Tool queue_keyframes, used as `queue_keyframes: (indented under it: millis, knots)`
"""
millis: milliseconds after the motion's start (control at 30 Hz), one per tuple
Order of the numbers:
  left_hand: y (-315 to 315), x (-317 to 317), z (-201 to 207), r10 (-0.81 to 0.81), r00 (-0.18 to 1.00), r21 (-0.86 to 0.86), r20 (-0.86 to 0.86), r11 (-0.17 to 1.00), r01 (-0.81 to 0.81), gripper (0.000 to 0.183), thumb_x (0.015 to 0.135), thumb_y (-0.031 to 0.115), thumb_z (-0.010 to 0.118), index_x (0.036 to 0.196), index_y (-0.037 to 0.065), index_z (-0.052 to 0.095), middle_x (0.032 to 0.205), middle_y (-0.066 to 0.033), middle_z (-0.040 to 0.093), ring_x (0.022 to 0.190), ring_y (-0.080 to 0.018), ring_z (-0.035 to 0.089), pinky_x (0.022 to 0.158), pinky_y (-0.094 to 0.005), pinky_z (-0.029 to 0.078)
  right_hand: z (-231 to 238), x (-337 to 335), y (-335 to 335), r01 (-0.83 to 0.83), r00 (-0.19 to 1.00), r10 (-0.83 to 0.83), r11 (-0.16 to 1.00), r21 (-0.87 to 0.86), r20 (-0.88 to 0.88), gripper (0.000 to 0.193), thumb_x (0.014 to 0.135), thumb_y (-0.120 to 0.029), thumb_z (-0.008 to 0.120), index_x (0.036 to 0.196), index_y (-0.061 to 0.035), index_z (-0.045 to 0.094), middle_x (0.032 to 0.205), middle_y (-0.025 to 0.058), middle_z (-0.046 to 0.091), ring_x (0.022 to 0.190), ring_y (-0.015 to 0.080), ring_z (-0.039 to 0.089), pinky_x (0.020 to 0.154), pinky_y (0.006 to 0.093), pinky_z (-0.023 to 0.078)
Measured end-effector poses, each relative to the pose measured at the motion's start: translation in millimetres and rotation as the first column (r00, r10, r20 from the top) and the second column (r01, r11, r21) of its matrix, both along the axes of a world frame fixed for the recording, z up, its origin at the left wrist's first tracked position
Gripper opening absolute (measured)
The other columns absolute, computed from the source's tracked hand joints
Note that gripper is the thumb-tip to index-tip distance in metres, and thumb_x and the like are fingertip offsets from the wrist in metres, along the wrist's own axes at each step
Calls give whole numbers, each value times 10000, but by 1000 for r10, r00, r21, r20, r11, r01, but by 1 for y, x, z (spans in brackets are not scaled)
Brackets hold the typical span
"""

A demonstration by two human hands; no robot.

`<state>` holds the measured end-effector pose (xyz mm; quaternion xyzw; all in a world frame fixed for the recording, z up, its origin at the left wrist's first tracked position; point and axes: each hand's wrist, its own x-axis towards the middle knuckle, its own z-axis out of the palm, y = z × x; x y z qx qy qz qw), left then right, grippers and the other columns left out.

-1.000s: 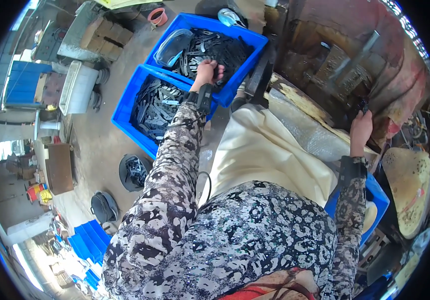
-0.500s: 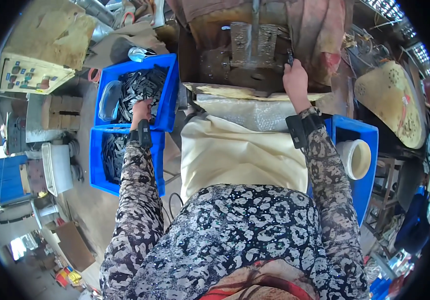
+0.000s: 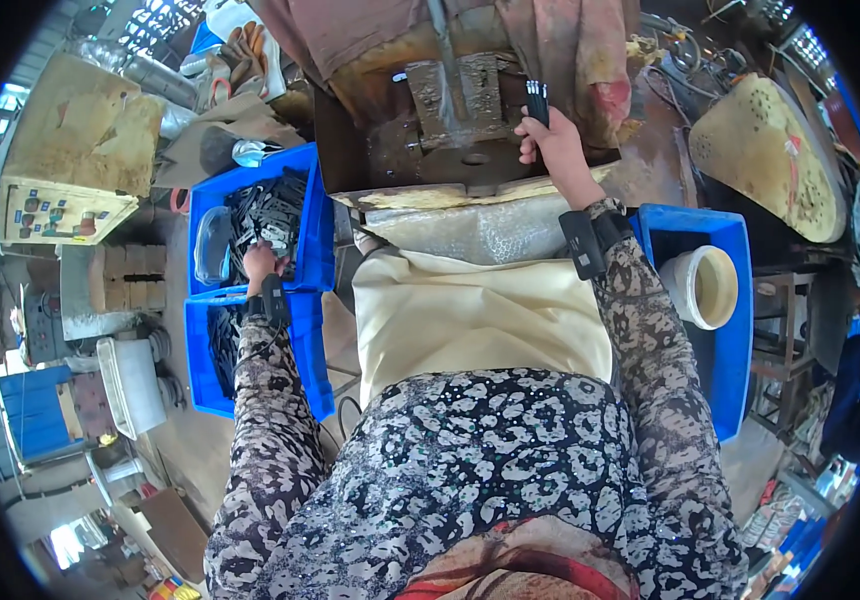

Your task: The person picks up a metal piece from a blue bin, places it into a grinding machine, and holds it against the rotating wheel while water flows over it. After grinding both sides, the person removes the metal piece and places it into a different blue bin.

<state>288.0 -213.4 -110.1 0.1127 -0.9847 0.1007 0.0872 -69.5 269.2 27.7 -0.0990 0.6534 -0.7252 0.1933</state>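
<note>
My right hand [image 3: 556, 143] is closed around a small bundle of slim dark strips [image 3: 538, 104] with bright, shiny upper ends. It holds them upright over the right part of a brown, wet-looking metal trough [image 3: 370, 165]. Inside the far blue crate [image 3: 312, 205] on my left, my left hand [image 3: 262, 262] reaches into a heap of flat dark metal strips [image 3: 268, 212]. Its fingers are curled at the heap, and what they pinch is too small to make out. A clear plastic tub [image 3: 213, 245] sits in that crate beside the heap.
A second blue crate [image 3: 322, 345] of dark strips stands nearer on the left. To my right, a blue bin [image 3: 735, 370] holds a white bucket [image 3: 702, 287]. Cream cloth [image 3: 480, 320] covers my lap. Reddish-brown cloth [image 3: 590, 60] hangs over the trough's far side.
My right hand has lifted and turned, so the strips' bright ends now show. My left hand remains at the heap in the far crate. The whole view has shifted slightly.
</note>
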Motion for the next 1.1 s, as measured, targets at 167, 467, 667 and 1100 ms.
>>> queue_keyframes:
  millis: [167,467,667,1100]
  knots:
    - [11,-19,13,560,821,619,-112,686,-384,175,836,193,558,913,55,635,776,-103,656,577,-211,599,545,-334,477,-3,-4,7,-148,987,157,975,-165,41,219,923,-120,571,1119,-22,548,879,62,622,629,105,561,535,252,493]
    - [107,-99,76,714,663,971,-225,108,214,529,856,4,522,1358,143,432,960,-119,641,569,-129,510,508,-247,410,-6,-11,7,-74,997,73,995,68,20,135,915,-137,553,979,-18,546,879,84,667,664,126,619,560,286,550]
    - [185,-146,131,465,824,938,-323,271,215,288,955,41,440,1188,92,600,979,-41,649,591,-46,442,513,-184,358,0,-4,-11,97,981,-53,967,236,-187,203,788,-125,529,676,10,630,554,121,611,499,240,630,474,383,520]
    - [253,-244,117,129,910,854,-393,418,310,287,934,12,440,1161,41,612,977,-55,657,594,-56,440,541,-203,373,-6,13,-5,295,800,152,744,600,-581,163,637,-115,632,737,2,689,702,195,652,684,371,663,590,459,534]
